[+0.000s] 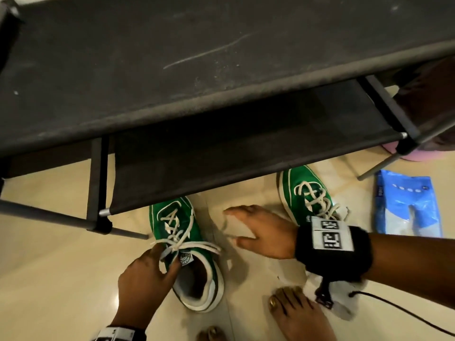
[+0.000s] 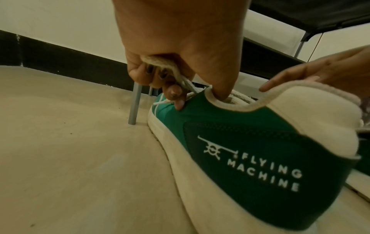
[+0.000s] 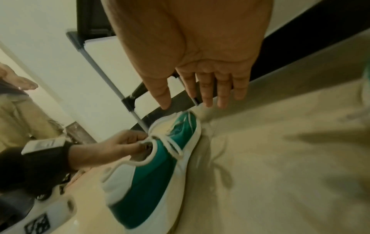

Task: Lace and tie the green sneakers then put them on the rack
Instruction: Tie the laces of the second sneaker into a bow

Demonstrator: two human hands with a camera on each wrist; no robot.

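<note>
Green sneakers: two on the floor in front of the rack. Near sneaker (image 1: 187, 252) lies under the left hand; far sneaker (image 1: 307, 193) sits well apart to the right, toe tucked under the lower shelf.
Lace state: both appear laced; the far sneaker's laces look bunched at the top, but whether they are knotted cannot be told. The near sneaker's lace (image 1: 187, 246) runs loose across the tongue.
Left hand (image 1: 145, 279): fingers curled round a bunch of lace at the near sneaker's collar, thumb tucked inside the opening.
Right hand (image 1: 261, 232): fingers straight and slightly spread, holding nothing, hovering above the floor between the two sneakers.
Step in hand: judged to be tying the near sneaker, or taking hold of it to lift.
Next move: if untied, the right hand must take the free lace end to form the knot; if tied, lift the sneaker to a shelf.
Rack (image 1: 221, 70): black fabric shelves on grey metal tubes; both visible shelves bare, top one dusty and scuffed.
Surface: pale glossy floor tile (image 1: 61, 279).
Room: light wall with dark skirting; blue packet (image 1: 408, 203) on the floor to the right; the person's bare feet at the lower edge.
</note>
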